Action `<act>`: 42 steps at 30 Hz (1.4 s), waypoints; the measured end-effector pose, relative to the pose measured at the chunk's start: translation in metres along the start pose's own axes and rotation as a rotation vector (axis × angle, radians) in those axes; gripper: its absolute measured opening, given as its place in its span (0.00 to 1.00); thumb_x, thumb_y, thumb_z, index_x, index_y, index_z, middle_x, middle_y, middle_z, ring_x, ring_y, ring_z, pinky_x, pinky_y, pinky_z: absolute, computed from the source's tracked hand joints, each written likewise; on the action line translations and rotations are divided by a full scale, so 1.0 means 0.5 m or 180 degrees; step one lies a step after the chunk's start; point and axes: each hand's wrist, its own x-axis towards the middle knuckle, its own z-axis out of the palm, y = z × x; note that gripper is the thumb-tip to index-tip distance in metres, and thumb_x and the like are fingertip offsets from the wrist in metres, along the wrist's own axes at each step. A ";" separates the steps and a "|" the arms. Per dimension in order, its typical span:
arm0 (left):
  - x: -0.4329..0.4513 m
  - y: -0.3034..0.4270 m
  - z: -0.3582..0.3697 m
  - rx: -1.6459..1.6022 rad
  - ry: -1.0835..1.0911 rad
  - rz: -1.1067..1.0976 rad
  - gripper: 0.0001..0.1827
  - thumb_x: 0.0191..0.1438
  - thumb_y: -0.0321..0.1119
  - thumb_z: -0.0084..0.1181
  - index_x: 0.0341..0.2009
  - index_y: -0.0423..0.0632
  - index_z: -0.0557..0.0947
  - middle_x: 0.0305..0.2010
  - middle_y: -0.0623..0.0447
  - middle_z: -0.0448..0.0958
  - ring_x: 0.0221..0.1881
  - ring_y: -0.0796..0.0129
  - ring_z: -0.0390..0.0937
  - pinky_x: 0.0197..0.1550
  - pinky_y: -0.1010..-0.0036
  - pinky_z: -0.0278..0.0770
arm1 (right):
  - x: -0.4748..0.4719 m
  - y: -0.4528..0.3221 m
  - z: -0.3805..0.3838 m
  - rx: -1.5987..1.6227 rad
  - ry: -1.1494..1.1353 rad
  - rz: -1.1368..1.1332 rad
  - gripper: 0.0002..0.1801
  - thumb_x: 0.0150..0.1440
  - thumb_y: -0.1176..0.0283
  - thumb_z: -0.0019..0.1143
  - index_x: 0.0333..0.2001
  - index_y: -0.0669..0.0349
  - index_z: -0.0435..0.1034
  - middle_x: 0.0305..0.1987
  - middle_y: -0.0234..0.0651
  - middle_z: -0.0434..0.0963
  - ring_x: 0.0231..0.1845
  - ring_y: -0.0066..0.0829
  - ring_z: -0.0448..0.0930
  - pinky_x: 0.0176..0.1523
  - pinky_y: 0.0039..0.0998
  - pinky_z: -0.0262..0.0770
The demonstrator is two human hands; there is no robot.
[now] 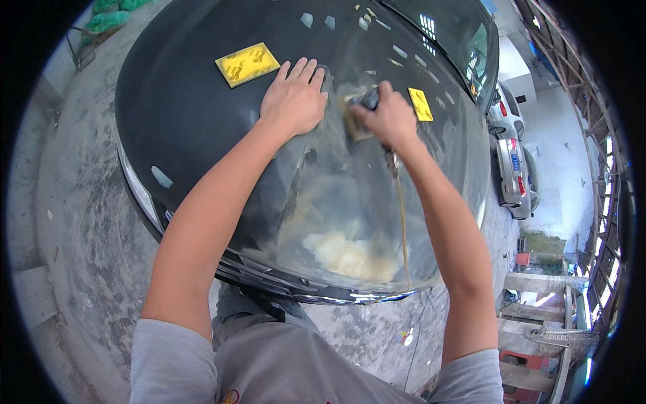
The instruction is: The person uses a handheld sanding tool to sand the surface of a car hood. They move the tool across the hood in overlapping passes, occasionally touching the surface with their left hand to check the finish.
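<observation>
My left hand (294, 97) lies flat on the dark car hood (202, 121), its fingers slightly spread. To its right, my right hand (389, 115) grips a pneumatic sander (359, 112), whose pad rests on a dull, dusty part of the hood and is blurred. From the sander a tan air hose (403, 222) runs down over the hood's front edge. A large yellow pad (247, 64) lies beside my left fingertips, and a smaller yellow pad (421, 104) lies right of my right hand. Pale filler (353, 257) shows near the front edge, with small light patches elsewhere.
The windshield (459, 35) rises at the upper right. Below the hood's front edge is the grille (272, 278), close to my body. Parked cars (514, 171) stand on the right, near wooden beams (535, 336). Green bundles (108, 21) lie at the upper left. Cables cross the concrete floor (373, 328).
</observation>
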 end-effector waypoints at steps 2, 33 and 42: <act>0.000 -0.001 0.001 0.0018 0.0062 -0.0012 0.32 0.74 0.48 0.45 0.74 0.41 0.72 0.81 0.43 0.65 0.83 0.53 0.58 0.84 0.53 0.52 | -0.005 -0.010 -0.006 -0.0142 0.0091 -0.0125 0.40 0.54 0.42 0.73 0.55 0.64 0.69 0.50 0.60 0.82 0.52 0.61 0.85 0.54 0.55 0.83; 0.000 0.002 -0.004 -0.0089 0.0010 -0.0007 0.32 0.74 0.48 0.46 0.73 0.40 0.73 0.81 0.43 0.66 0.83 0.53 0.59 0.84 0.54 0.52 | -0.050 0.005 -0.021 0.0045 0.0114 -0.0025 0.39 0.54 0.43 0.72 0.55 0.62 0.69 0.51 0.57 0.81 0.51 0.62 0.85 0.53 0.55 0.83; 0.002 -0.001 -0.002 -0.0002 -0.0027 -0.0053 0.33 0.73 0.49 0.47 0.74 0.41 0.72 0.81 0.43 0.66 0.83 0.53 0.58 0.84 0.54 0.51 | -0.045 0.002 -0.013 0.0104 0.0028 0.0033 0.39 0.54 0.44 0.74 0.53 0.65 0.67 0.51 0.58 0.81 0.52 0.62 0.85 0.55 0.54 0.83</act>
